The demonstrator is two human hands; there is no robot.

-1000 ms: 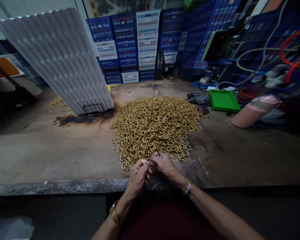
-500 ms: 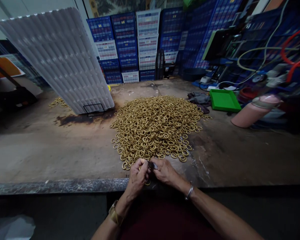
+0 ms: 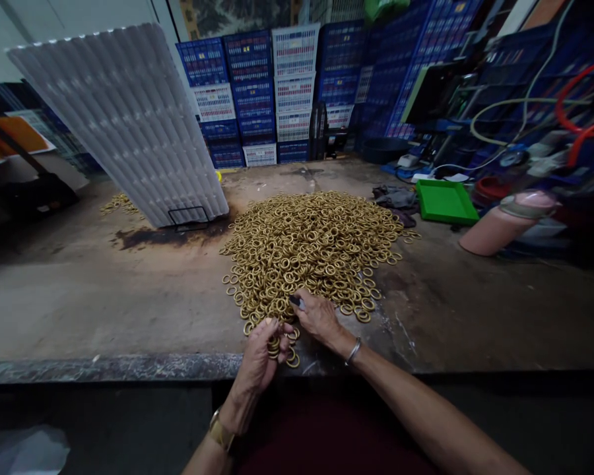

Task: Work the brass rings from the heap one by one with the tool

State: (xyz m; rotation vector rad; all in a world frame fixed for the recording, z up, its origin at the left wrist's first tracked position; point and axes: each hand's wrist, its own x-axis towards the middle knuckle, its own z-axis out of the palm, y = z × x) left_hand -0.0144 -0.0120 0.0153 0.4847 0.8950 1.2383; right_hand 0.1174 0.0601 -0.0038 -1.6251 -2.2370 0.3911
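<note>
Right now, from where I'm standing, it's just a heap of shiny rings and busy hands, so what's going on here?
A person is handling small gold-coloured rings at a brown worktop. The left hand holds a few rings near the front edge. The right hand grips a small dark object, too small to identify, at the near side of the large ring pile. A shallow green tray sits beyond, to the right.

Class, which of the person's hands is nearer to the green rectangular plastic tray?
Right. The right hand is left of the tray and closer to the camera; the left hand is farther left and even closer to the camera.
</note>
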